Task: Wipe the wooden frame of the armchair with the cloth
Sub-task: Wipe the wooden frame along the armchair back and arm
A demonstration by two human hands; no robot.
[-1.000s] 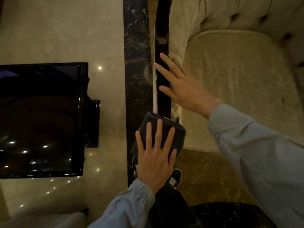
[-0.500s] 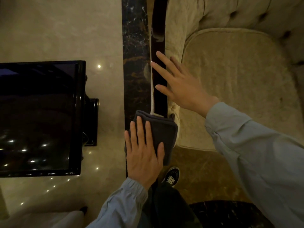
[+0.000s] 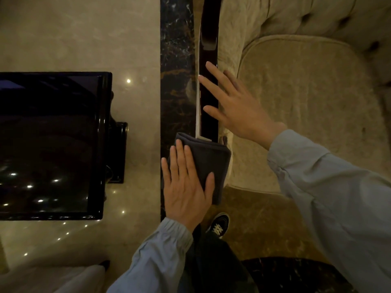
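Note:
The armchair's dark glossy wooden frame (image 3: 209, 39) runs up the middle of the view as a narrow armrest rail, beside the beige velvet seat cushion (image 3: 306, 106). A folded dark grey cloth (image 3: 213, 163) is draped over the near end of that rail. My left hand (image 3: 186, 187) lies flat on the cloth's left side, fingers together, pressing it against the frame. My right hand (image 3: 234, 106) rests with fingers spread on the rail farther along, holding nothing.
A glossy black side table (image 3: 50, 144) stands at the left on the pale marble floor. A dark marble floor strip (image 3: 176, 60) runs between table and armchair. My black sneaker (image 3: 219, 226) shows below the cloth. A pale cushioned seat edge (image 3: 53, 280) sits at bottom left.
My left hand has slid from the top of the cloth to its left side, so the cloth's right part shows. The right hand keeps its place on the rail.

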